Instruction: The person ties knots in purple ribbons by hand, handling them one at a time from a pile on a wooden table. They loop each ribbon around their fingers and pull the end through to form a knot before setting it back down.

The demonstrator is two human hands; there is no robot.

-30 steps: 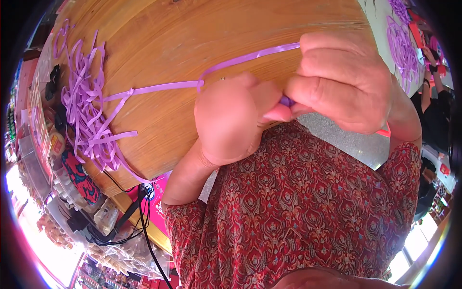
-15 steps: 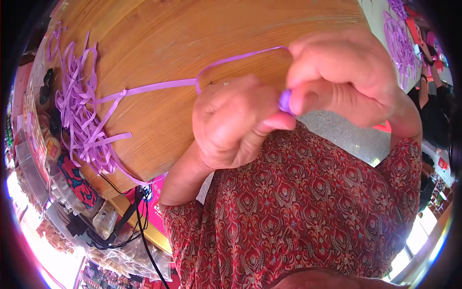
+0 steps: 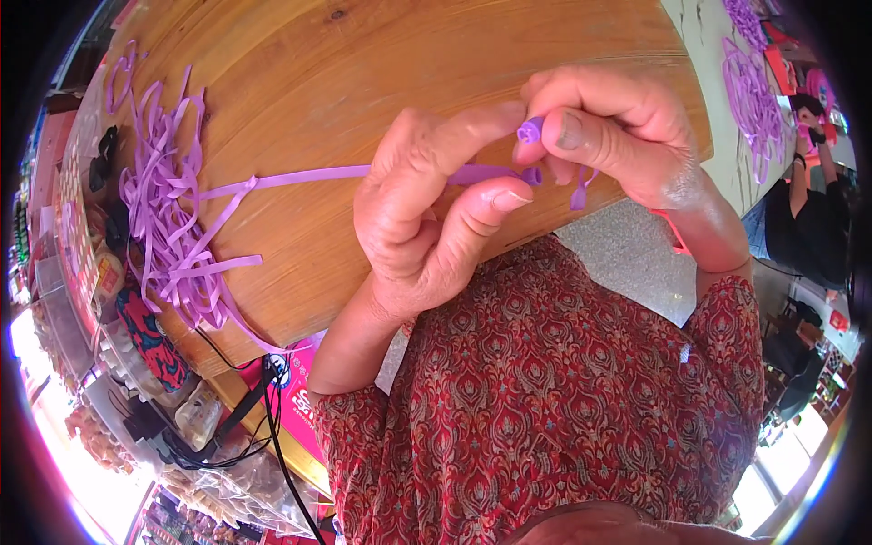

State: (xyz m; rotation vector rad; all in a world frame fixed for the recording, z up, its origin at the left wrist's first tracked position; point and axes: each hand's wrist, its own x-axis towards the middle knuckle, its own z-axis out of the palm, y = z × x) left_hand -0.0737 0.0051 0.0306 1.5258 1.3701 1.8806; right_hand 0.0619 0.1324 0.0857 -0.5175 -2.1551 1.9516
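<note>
Your left hand [image 3: 427, 218] now pinches the purple ribbon [image 3: 300, 177] at its rolled tip; half a second ago it was clenched. Right hand [image 3: 618, 127] fingers grasp a small purple bead [image 3: 529, 130], lifted clear above the bench [image 3: 300, 73].

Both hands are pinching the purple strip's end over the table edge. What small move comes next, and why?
Probably tighten the curl: the right hand pinches the rolled tip of the purple strip, and the left hand pinches a second roll just below it. The strip runs slack to the purple pile on the wooden table.
</note>
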